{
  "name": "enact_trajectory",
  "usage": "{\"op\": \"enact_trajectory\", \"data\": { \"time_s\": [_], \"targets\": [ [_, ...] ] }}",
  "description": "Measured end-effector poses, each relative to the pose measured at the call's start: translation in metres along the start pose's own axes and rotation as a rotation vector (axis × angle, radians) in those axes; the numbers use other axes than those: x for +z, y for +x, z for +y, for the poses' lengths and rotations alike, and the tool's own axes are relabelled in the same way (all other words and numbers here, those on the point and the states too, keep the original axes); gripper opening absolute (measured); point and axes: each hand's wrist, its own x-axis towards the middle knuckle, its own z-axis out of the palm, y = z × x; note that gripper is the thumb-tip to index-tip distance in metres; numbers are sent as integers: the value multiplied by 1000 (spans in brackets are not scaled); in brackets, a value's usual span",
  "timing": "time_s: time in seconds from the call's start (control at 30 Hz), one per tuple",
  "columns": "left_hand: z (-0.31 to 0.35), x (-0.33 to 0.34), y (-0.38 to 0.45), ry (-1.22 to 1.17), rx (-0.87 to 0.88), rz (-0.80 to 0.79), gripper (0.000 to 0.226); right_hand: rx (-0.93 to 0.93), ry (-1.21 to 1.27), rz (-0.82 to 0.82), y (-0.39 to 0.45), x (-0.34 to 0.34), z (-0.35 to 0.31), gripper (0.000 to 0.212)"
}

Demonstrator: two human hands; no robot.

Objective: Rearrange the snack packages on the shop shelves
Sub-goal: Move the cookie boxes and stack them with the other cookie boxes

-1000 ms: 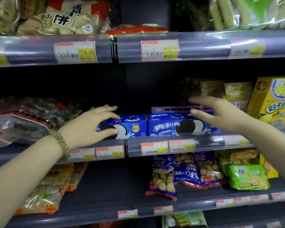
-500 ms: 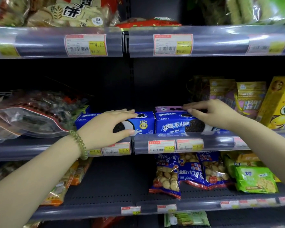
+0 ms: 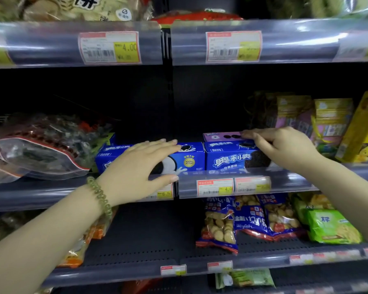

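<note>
Hands reach to the middle shelf of a shop rack. The left hand lies flat, with its fingers straight and close together, on the top and front of a blue cookie box. A green bead bracelet sits on that wrist. The right hand has its fingers bent over the top of a second blue cookie box, and its fingertips touch a purple box that sits just behind. The two blue boxes stand side by side and touch, right at the front edge of the shelf. To the left of them lies a clear bag with a red strip. To the right stand a yellow box and some small packs. On the shelf below lie blue bags of little round biscuits and a green pack. Price tags are stuck along the shelf edges.
</note>
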Motion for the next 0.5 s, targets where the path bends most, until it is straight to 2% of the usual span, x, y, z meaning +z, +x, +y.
{"op": "enact_trajectory", "data": {
  "time_s": [0.1,0.2,0.33,0.5],
  "targets": [
    [0,-1,-1,23,0,-5,77,-49,67,61,-2,-2,-5,35],
    [2,-4,0,-4,-22,9,69,-106,128,205,-7,-3,-11,41],
    [10,-12,0,-56,-45,84,65,-168,248,327,-20,-6,-22,33],
    [35,-10,-19,-114,-113,132,50,-214,356,281,-41,-15,-33,25]
  ]
}}
